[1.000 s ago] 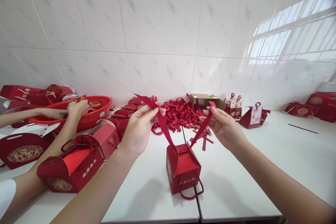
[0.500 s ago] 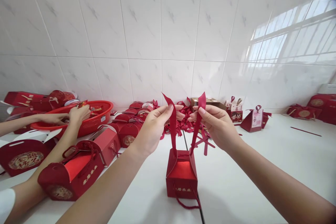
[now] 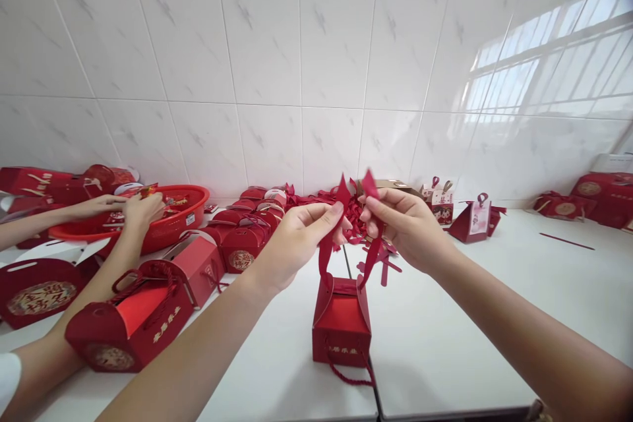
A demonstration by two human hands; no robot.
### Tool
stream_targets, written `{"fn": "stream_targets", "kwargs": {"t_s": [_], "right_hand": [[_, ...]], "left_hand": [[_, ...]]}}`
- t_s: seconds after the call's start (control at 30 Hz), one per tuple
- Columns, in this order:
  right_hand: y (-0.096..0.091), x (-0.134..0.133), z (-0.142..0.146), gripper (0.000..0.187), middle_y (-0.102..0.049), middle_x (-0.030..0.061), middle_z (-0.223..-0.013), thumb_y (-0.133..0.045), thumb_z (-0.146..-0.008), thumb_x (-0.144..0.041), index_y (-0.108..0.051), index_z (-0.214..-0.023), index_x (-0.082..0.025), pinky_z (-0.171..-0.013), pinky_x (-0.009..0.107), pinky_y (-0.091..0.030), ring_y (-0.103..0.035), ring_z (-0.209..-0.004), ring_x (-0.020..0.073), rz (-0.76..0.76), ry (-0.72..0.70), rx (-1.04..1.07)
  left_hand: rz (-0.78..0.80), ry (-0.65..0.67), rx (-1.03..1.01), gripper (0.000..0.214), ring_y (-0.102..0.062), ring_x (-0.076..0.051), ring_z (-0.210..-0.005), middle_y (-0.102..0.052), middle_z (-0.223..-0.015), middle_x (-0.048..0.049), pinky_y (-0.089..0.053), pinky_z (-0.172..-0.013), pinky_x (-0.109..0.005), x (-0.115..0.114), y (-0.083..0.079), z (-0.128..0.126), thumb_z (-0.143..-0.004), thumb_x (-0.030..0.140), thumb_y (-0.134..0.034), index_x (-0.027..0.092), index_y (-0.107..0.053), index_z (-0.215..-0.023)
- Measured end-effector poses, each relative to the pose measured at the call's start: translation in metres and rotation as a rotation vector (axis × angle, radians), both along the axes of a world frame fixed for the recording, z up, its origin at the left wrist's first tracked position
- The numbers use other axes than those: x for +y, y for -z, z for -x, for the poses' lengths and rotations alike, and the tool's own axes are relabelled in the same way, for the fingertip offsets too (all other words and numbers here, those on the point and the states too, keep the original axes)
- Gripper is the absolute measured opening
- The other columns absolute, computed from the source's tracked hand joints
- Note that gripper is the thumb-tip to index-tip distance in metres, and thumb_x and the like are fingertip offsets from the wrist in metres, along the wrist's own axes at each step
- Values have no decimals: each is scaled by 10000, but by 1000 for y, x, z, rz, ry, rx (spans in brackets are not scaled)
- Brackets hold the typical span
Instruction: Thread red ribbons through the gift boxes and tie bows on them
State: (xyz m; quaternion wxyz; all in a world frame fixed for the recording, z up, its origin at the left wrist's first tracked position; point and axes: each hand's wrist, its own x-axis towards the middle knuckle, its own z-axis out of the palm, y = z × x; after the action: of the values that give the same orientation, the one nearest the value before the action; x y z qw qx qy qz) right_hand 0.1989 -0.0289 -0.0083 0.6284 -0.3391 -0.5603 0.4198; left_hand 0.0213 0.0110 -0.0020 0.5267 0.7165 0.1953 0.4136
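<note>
A small red gift box [image 3: 342, 333] with gold characters stands upright on the white table, a twisted red cord hanging from its front. Dark red ribbon [image 3: 325, 254] rises from both sides of its top. My left hand [image 3: 304, 237] pinches one ribbon end between thumb and fingers. The other ribbon end [image 3: 370, 184] is pinched in my right hand [image 3: 403, 221]. Both hands are held above the box, close together, with the ribbon tips pointing up.
At left, a co-worker's hands [image 3: 141, 211] work over a red basin [image 3: 195, 214]. Larger red boxes [image 3: 133, 323] stand nearer. A heap of red ribbons [image 3: 316, 201] lies by the wall. Small packed boxes [image 3: 472, 221] and a thin red strip [image 3: 566, 241] are at right.
My hands have come closer together, bringing the two ribbon ends nearer each other over the box. The co-worker's hands have shifted slightly at the basin. The view has moved a little.
</note>
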Motion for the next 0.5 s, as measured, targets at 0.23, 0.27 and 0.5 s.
{"fn": "stream_targets", "kwargs": {"t_s": [0.23,0.27,0.5], "right_hand": [[4,-10,12,218,-569,-10,-655,-619,-815,-347,-637,-727,-148,-515,228,-334,-475,-588,85,-3,-25,-364],[5,-10,13,256,-534,-22,-614,-613,-819,-377,-613,-698,-152,-500,225,-320,-465,-573,84,-5,-14,-368],[17,-2,4,340,-478,-23,-563,-451,-917,-402,-566,-693,-174,-493,241,-367,-444,-526,101,-192,139,-565]], "left_hand": [[-16,-53,118,314,-438,-118,-544,-568,-586,-1,-349,-547,-261,-2,2,-6,-767,424,-648,186,-649,-563],[-13,-56,138,310,-430,-119,-538,-567,-581,-4,-339,-537,-261,-1,2,-5,-759,422,-653,186,-651,-559],[47,103,312,217,-514,-155,-655,-627,-688,-27,-420,-646,-267,12,10,12,-781,362,-623,198,-702,-661]]}}
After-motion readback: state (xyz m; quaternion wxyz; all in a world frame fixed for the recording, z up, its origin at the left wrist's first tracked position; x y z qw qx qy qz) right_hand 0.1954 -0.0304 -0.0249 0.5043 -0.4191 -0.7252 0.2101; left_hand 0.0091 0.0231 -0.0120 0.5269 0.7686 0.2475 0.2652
